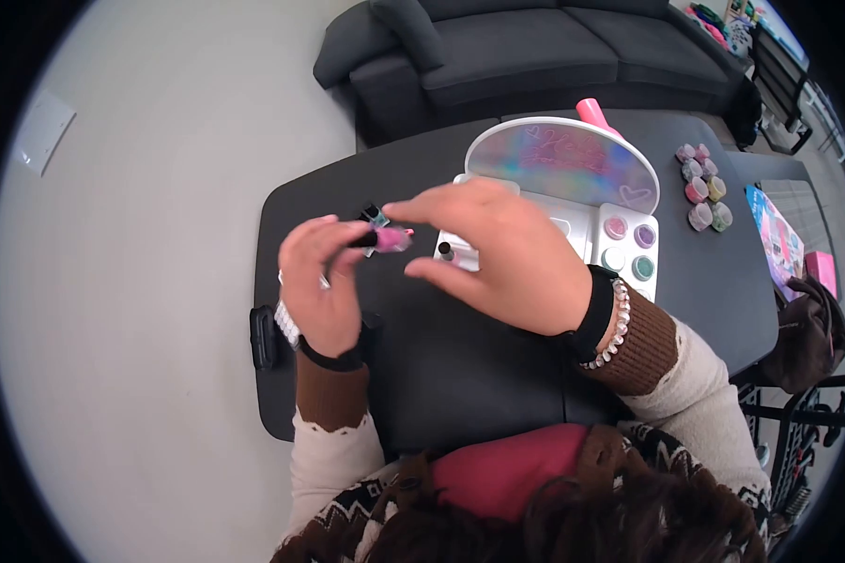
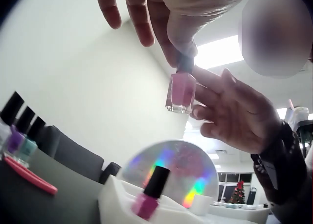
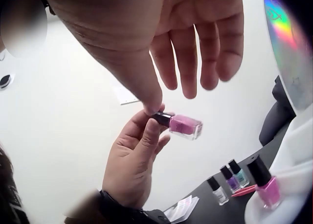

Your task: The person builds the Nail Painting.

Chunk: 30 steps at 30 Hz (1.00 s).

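Note:
My left hand (image 1: 324, 281) pinches the black cap of a pink nail polish bottle (image 3: 185, 126) between thumb and fingertips, holding it tilted in the air above the table. The bottle's clear glass base points toward my right hand (image 1: 516, 258). That hand hovers beside it, fingers spread and straight, with nothing between thumb and fingers. A second pink nail polish bottle (image 3: 268, 192) stands at the near end of a white case (image 1: 580, 214), whose rounded lid (image 1: 563, 159) is raised and shimmers in rainbow colours.
Clear, purple (image 3: 231, 183) and teal nail polish bottles stand on the dark table (image 1: 460, 366) beside a pink curved tool (image 3: 243, 191). Small glitter jars (image 1: 697, 190) and a colourful box (image 1: 775, 239) lie to the right. A pink tube (image 1: 596, 114) is behind the lid.

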Tool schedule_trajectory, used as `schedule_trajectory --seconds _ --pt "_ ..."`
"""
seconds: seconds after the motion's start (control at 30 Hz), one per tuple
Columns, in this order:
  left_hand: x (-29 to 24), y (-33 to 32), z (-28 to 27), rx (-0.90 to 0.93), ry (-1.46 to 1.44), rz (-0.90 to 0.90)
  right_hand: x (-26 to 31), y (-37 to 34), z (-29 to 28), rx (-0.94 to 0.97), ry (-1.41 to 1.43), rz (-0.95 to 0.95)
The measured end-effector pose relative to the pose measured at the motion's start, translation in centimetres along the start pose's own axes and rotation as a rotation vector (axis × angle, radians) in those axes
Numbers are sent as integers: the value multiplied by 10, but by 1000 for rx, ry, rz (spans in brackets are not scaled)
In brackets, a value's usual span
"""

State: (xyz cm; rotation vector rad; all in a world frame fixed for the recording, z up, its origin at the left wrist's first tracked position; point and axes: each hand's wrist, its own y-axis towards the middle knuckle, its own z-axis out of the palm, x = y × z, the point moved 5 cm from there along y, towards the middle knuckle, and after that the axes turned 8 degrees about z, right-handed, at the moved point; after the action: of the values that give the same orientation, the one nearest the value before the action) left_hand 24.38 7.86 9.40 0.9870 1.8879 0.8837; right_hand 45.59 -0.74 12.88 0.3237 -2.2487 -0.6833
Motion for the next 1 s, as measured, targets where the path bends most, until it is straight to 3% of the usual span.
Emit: schedule_trajectory --seconds 0.03,0.07,0.27,0.37,0.47,0.53,0.6,0.7,0.77,0.8,1.0 --pt "-16 1 6 74 -50 161 0 -1 5 74 89 3" --pt "-23 1 10 133 -62 206 -1 0 8 161 129 105" --pt "-20 -10 29 285 -202 126 -20 -5 18 321 255 262" --pt "-20 -14 35 326 -258 122 -24 -8 29 433 182 297" --pt "-25 -14 37 343 -236 153 -26 -8 26 422 138 293" --pt "-15 -12 31 242 -185 -29 -34 -7 18 389 21 325" --pt "-2 -10 26 188 -113 -86 -43 -8 14 354 -188 360" --pt "31 -20 19 115 -10 -195 -51 -19 31 359 -285 411" --pt "62 -35 23 107 -92 -557 -51 -21 36 361 -305 418" --pt "71 -40 25 142 -121 -630 -51 -23 38 372 -326 424" --pt "78 -42 36 253 -80 -635 -45 -22 43 267 -330 372"
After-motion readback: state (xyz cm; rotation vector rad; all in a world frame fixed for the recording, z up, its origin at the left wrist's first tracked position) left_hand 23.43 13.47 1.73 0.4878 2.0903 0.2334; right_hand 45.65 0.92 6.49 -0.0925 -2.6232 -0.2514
